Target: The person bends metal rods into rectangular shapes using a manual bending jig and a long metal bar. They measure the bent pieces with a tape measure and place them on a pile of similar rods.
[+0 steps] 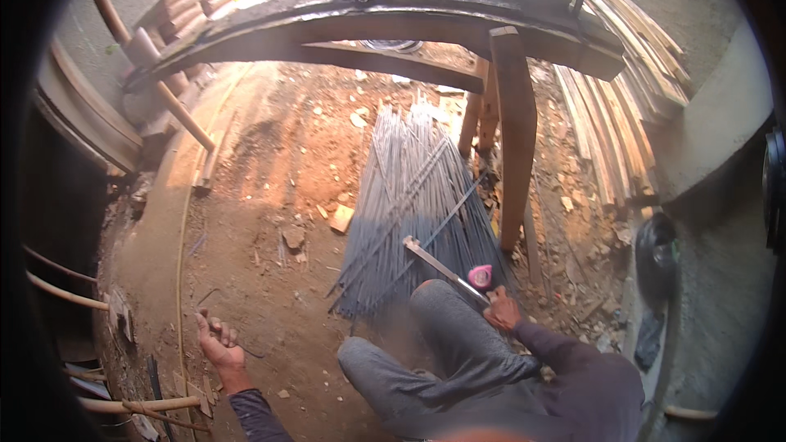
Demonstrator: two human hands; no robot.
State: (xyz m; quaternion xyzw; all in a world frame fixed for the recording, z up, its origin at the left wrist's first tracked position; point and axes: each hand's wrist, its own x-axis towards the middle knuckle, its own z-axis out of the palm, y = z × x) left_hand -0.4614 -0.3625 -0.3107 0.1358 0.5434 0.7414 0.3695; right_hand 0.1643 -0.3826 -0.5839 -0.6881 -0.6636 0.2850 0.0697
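Gripping a long-shafted tool (446, 266) by its near end, the right hand (502, 312) sits beside the person's grey-trousered knees, its fingers wrapped around the handle. The shaft slants up and to the left, so that its pale crosswise head lies over the lower part of a fanned pile of thin metal rods (409, 188) on the dirt floor (270, 188). Just beyond the right hand, next to the shaft, is a pink tape measure (480, 277); whether it touches the tool or anything beneath it, I cannot tell. Out to the left, well apart from the tool, the left hand (221, 344) has its palm turned partly up and its fingers loosely curled. Thin dark strands show beside it, but I cannot tell whether it pinches one. Judging by this spread of the arms, the step in hand looks like a moment between strokes, with the tool kept ready rather than applied. The next move probably calls for bringing the two hands together over one piece, with the tool's head lifted clear of the crossed rods so as not to drag them, and the tape measure kept out of its path.
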